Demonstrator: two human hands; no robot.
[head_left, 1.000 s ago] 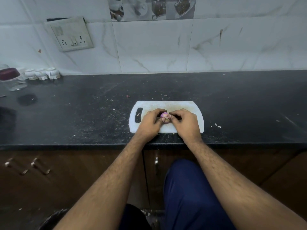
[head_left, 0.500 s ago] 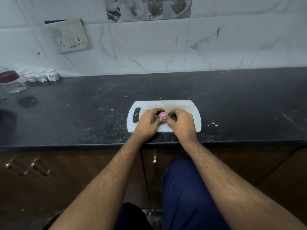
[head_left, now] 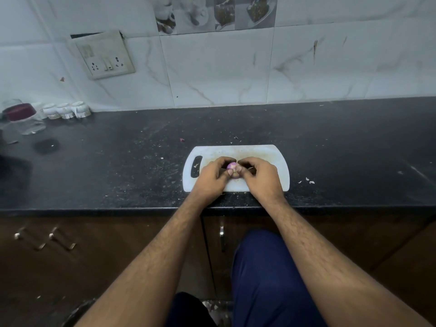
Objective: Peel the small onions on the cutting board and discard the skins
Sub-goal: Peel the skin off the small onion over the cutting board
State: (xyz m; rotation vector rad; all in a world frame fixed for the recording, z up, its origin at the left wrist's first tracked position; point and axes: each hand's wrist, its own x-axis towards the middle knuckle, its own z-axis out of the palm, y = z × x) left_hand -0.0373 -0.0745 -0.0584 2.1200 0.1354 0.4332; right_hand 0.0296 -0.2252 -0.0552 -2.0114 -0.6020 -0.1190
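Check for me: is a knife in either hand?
No: both the left hand and right hand pinch the onion over the board, no blade showing.

Premises: a domestic kitchen. A dark speckled stone worktop runs along a wall of white marble-pattern tiles, one tile row printed with cups and food. A switch-and-socket plate is fixed to the wall. A white plastic cutting board lies near the front edge. Small white jars and a clear red-lidded container stand at far left. Brown cabinet doors with metal handles sit beneath.
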